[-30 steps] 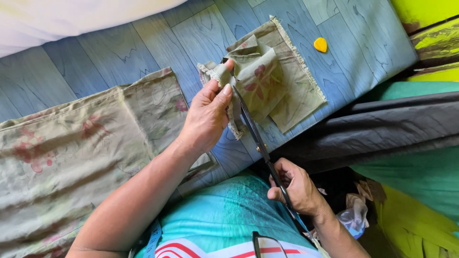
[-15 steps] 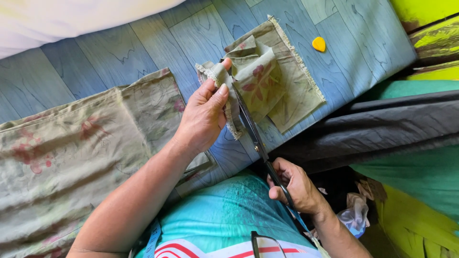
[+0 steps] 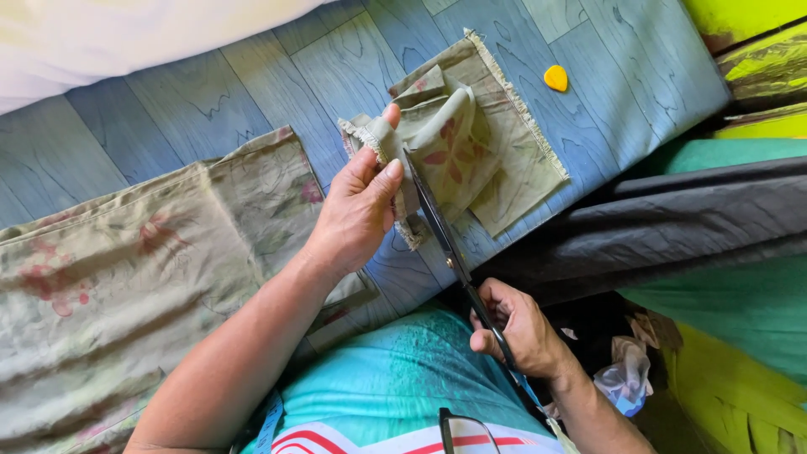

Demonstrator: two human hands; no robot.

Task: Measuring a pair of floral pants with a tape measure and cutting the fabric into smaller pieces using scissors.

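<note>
the left hand (image 3: pixel 357 210) pinches the folded floral cloth (image 3: pixel 458 147) at 12 o'clock on the blue floor (image 3: pixel 210 109); the right hand (image 3: pixel 521 332), at 5 o'clock, grips the scissors (image 3: pixel 441 231). with fingertips touching the blades, a slip could nick them or skew the cut.

scissor handles (image 3: pixel 504 340) inside right hand (image 3: pixel 525 332)
</note>
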